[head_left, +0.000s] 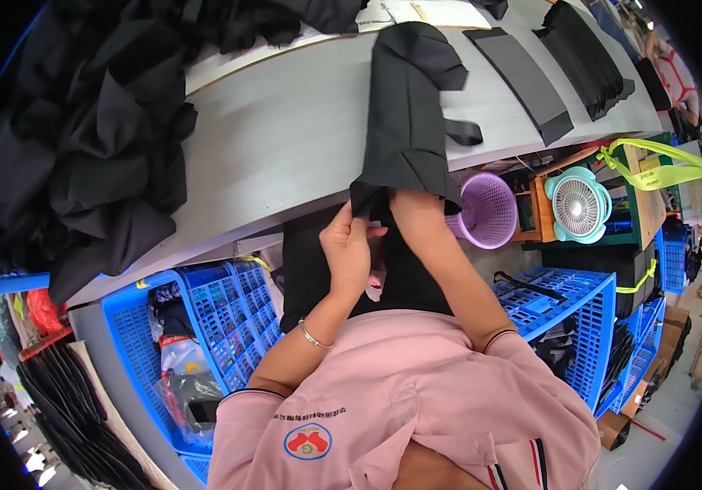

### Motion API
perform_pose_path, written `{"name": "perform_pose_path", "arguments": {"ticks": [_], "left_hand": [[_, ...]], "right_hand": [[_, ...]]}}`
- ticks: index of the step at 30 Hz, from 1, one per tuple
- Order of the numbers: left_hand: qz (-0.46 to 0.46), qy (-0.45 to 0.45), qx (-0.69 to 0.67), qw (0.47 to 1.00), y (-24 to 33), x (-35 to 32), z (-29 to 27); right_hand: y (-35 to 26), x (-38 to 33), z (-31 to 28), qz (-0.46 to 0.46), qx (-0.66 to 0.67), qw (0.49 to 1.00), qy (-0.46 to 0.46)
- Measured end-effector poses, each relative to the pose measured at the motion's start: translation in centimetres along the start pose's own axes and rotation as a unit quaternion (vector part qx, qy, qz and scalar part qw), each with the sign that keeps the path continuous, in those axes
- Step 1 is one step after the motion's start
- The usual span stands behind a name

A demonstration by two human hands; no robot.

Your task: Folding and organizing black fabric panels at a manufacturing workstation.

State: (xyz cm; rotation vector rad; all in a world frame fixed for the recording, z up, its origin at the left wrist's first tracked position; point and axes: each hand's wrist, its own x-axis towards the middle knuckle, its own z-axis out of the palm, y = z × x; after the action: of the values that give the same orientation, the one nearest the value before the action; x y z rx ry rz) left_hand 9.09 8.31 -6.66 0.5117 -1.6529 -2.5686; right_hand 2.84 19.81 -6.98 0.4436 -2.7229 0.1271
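The folded black fabric garment hangs over the grey worktop edge. Left hand pinches its lower hem; right hand is inside the fabric, grip undeterminable. Recommended: keep hem taut and edges aligned while drawing it.

two blue crates, one lilac basket, one fan (perhaps more hidden)

I'm looking at a garment workshop: long grey table, heaped black fabric far left, stacked cut black pieces far right, blue plastic crates underneath.
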Motion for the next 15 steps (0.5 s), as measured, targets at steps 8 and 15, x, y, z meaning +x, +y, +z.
{"name": "perform_pose_path", "arguments": {"ticks": [8,15], "left_hand": [[-0.072,-0.064,-0.055,0.994,-0.4,-0.4,0.9],[-0.165,-0.117,-0.121,0.972,-2.8,1.3,-0.7]], "right_hand": [[-2.9,-0.2,-3.2,-0.027,0.164,0.978,0.125],[-2.0,-1.4,-1.5,-0.043,0.221,0.96,0.165]]}}
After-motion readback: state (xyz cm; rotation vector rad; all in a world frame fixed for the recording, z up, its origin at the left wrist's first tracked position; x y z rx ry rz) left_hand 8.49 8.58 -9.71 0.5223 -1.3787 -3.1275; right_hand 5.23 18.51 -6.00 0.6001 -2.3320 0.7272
